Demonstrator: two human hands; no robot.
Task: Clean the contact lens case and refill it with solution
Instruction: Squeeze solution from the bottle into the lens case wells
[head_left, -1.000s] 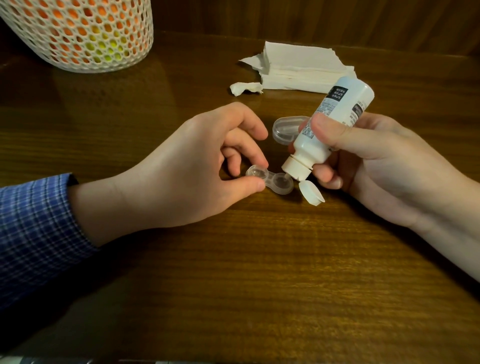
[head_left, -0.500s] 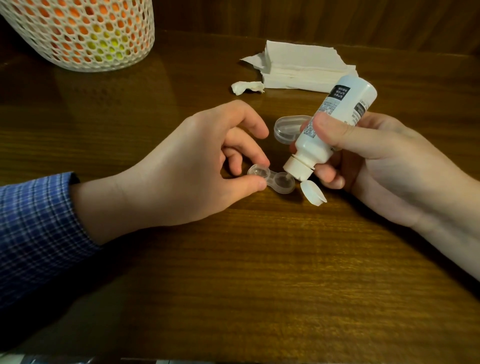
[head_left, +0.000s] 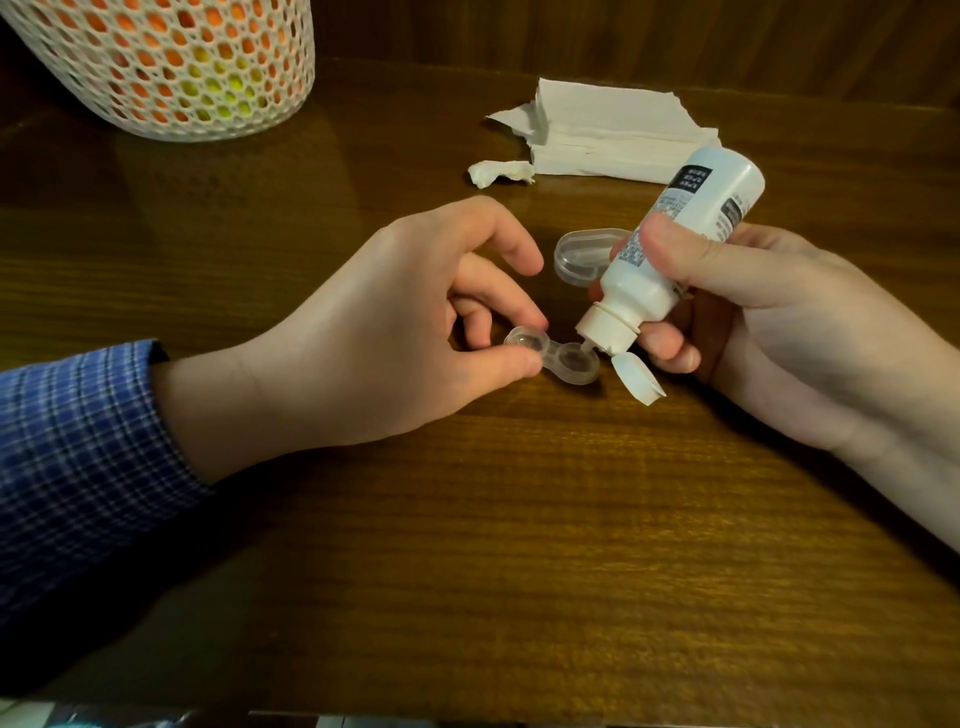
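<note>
The right hand (head_left: 769, 322), gripping the tilted solution bottle (head_left: 670, 254), has barely shifted, nozzle over the right well of the lens case (head_left: 553, 358) pinched by the left hand (head_left: 374, 332) mid-desk (head_left: 519, 545), open wood nearer the front edge.

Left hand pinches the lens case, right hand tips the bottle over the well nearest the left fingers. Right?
Not quite. In the head view the bottle nozzle is over the well farthest from the left fingers. The rest holds: the left hand pinches the lens case and the right hand tips the bottle.
</note>
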